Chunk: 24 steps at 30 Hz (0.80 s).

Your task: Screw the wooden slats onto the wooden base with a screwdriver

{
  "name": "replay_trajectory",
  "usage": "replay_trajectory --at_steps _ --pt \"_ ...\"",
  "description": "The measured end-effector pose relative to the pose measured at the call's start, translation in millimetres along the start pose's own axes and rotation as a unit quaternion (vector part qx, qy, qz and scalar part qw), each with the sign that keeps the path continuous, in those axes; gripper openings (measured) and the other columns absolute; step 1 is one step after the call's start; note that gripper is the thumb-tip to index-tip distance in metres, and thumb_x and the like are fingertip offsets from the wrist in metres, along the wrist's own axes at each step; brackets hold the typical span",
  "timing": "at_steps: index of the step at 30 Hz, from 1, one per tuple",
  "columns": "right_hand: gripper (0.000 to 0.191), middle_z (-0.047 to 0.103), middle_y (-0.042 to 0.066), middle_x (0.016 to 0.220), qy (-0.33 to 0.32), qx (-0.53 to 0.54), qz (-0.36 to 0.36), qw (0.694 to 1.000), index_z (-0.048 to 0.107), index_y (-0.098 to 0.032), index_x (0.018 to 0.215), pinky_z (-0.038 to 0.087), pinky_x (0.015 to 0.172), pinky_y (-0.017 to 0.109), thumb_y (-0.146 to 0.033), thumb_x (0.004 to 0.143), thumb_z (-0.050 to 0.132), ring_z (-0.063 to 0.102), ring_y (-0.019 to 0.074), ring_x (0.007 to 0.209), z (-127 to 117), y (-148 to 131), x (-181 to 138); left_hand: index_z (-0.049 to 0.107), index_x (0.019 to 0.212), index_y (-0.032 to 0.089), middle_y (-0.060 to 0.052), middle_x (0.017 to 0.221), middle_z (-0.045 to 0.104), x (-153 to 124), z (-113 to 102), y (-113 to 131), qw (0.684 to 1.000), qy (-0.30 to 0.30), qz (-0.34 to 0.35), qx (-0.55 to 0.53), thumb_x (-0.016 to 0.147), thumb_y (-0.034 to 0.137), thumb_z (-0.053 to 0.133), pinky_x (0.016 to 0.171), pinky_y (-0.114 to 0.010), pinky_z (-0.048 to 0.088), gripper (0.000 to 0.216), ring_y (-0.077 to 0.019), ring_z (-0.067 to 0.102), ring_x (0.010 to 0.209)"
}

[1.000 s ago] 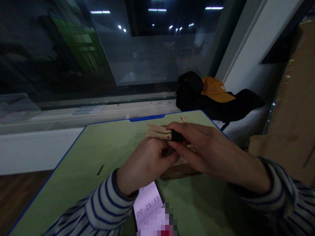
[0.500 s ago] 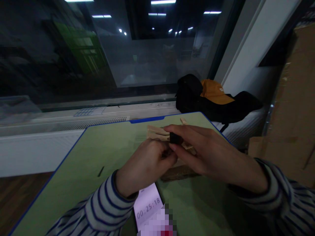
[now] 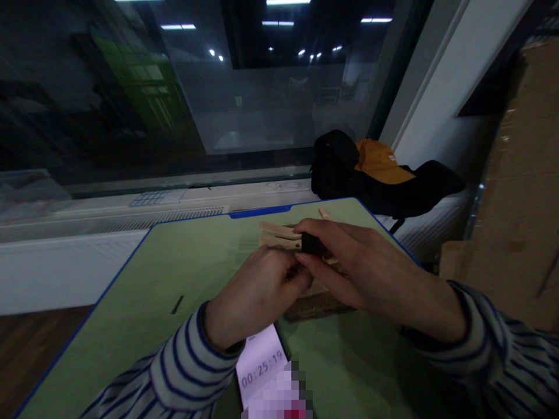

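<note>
Above the green table, my two hands meet close together. My left hand (image 3: 255,294) is closed round the near side of a pale wooden piece (image 3: 279,234), whose flat slats stick out to the left and spread apart slightly. A small dark hole shows near its right end. Against that end sits a short black block-like part (image 3: 309,243), pinched between the thumb and fingers of my right hand (image 3: 364,262). Whether the two parts are joined is hidden. Beneath my hands rests a brown box-like object (image 3: 321,306), mostly covered, with pale wood showing on it.
A phone (image 3: 262,366) with a running timer lies before me. A thin dark strip (image 3: 177,304) is on the table (image 3: 126,326) at left. Another wooden piece (image 3: 324,214) lies behind my right hand. Caps (image 3: 379,160) sit on the sill; a cardboard box (image 3: 502,192) stands right.
My right hand has shifted very slightly, and a bit more of the wooden piece's end with its hole now shows. The grip of both hands stays the same; the timer has advanced.
</note>
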State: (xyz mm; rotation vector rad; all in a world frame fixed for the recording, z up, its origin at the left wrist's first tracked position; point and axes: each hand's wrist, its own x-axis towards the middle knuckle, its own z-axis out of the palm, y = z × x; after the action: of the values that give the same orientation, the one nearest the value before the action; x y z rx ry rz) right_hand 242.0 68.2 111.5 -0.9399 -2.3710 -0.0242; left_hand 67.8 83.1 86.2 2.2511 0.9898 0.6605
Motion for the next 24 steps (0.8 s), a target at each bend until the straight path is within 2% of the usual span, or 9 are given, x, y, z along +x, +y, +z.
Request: replay_trajectory --at_steps 3,8,12,16,24 --pt "0.032 0.069 0.010 0.104 0.000 0.000 0.007 1.000 0.049 -0.011 0.119 0.053 0.074 0.030 -0.018 0.088 0.054 0.066 0.0191 0.089 -0.2 0.1 1.0 0.068 0.078 0.018 -0.001 0.080 0.072 -0.7 -0.6 0.2 1.000 0.001 -0.015 0.006 0.089 0.019 0.051 0.067 -0.026 0.044 0.020 -0.0155 0.066 0.074" --pt "0.039 0.067 0.010 0.111 -0.017 0.005 0.014 1.000 0.044 -0.013 0.128 0.053 0.078 0.032 -0.023 0.090 0.052 0.065 0.0193 0.094 -1.0 0.7 -0.9 0.069 0.079 0.018 -0.002 0.088 0.073 -2.1 -2.5 1.6 1.000 -0.006 -0.019 -0.001 0.089 0.018 0.051 0.070 -0.026 0.045 0.020 -0.0166 0.066 0.080" --pt "0.039 0.065 0.009 0.117 -0.022 0.012 0.011 1.000 0.045 -0.013 0.129 0.051 0.085 0.032 -0.022 0.092 0.050 0.063 0.0184 0.101 -1.1 1.4 -1.8 0.067 0.078 0.018 -0.001 0.083 0.073 -2.5 -2.7 2.6 1.000 -0.013 -0.009 -0.010 0.091 0.019 0.050 0.067 -0.025 0.044 0.022 -0.0145 0.065 0.074" --pt "0.037 0.067 0.008 0.113 -0.014 0.016 0.014 1.000 0.046 -0.013 0.127 0.052 0.084 0.032 -0.020 0.091 0.051 0.064 0.0179 0.098 -0.5 1.7 -1.4 0.066 0.076 0.018 0.000 0.081 0.072 -2.1 -2.3 1.9 1.000 -0.010 0.003 0.002 0.091 0.019 0.050 0.064 -0.025 0.043 0.022 -0.0138 0.064 0.071" --pt "0.035 0.067 0.011 0.111 -0.028 0.000 0.024 0.999 0.047 -0.012 0.125 0.054 0.081 0.038 -0.019 0.091 0.050 0.065 0.0217 0.096 0.1 -1.6 -0.3 0.066 0.075 0.017 0.000 0.082 0.071 -2.3 -2.9 2.8 1.000 -0.005 0.014 -0.001 0.089 0.015 0.051 0.065 -0.025 0.043 0.020 -0.0140 0.064 0.073"
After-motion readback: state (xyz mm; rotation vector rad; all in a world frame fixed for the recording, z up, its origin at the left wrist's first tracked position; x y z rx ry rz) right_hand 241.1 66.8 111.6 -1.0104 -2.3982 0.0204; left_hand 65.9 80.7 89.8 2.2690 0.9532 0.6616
